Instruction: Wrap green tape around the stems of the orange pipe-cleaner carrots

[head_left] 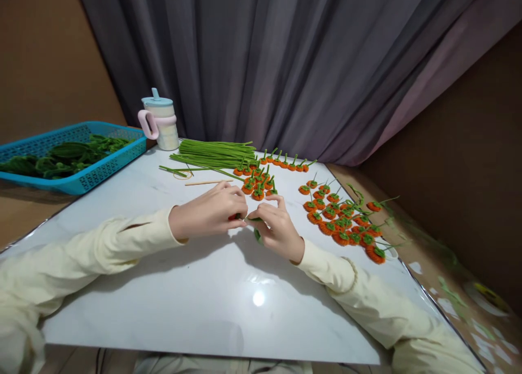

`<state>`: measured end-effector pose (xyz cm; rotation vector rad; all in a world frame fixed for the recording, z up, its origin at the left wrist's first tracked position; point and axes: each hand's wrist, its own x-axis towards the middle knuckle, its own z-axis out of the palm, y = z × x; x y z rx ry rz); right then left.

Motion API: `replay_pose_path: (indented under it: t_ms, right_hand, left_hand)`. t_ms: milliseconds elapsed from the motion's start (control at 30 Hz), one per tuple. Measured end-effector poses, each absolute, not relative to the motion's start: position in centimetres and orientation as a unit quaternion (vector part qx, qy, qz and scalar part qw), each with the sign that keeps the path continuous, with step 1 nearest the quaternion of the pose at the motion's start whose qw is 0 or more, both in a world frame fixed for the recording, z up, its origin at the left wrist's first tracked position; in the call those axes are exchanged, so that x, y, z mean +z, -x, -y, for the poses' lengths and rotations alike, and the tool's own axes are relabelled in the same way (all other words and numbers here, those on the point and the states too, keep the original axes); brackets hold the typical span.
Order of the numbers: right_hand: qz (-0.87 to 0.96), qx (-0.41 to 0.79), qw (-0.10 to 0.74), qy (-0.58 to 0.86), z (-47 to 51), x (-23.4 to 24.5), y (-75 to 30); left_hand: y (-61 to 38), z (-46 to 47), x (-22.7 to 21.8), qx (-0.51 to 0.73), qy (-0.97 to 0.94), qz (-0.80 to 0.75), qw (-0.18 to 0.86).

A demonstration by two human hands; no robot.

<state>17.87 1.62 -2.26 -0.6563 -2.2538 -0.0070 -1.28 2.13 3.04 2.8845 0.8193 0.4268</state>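
Observation:
Above the middle of the white table, my left hand [220,208] is closed in a pinch around a small orange pipe-cleaner fruit [235,217], mostly covered by the fingers. Facing it, my right hand [279,228] has thumb and forefinger closed on a green pipe cleaner [256,219]; its other end curls below the palm. The fingertips of both hands almost meet. Just beyond them stands a cluster of finished orange fruits [258,193] with green stems. Farther back lies a thick bundle of green pipe cleaners [216,152], and a thin wooden stick [207,182] rests before it.
More orange fruits with green tops [334,222] spread over the table's right side. A row of them [285,163] lines the back. At left are a blue basket [87,181] of green leafy pieces and a lidded tumbler [165,126] with a pink handle. Grey curtains [261,64] hang behind.

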Motion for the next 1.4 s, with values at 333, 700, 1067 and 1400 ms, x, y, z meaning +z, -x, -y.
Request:
replay_pose_path:
  t_ms: [333, 700, 1067, 1400]
  right_hand:
    - [0.92, 0.009, 0.335, 0.2, -2.5, -3.0, -18.2]
    - [0.914, -0.175, 0.336, 0.146, -2.2, -3.8, -17.9]
    - [0.887, 0.09, 0.392, 0.226, -2.3, -4.7, -17.8]
    - [0.86, 0.226, 0.367, 0.273, -2.2, -4.9, -17.7]
  left_hand:
    - [1.2, -1.7, 2.6, 0.106, -0.963, -0.246, -0.018]
    - [1.5, -3.2, 3.1, 0.025, -0.939, -0.284, 0.193]
    - [0.7, -1.6, 0.3, 0.119, -0.957, -0.263, -0.038]
    - [1.2, -2.1, 1.7, 0.068, -0.966, -0.245, 0.052]
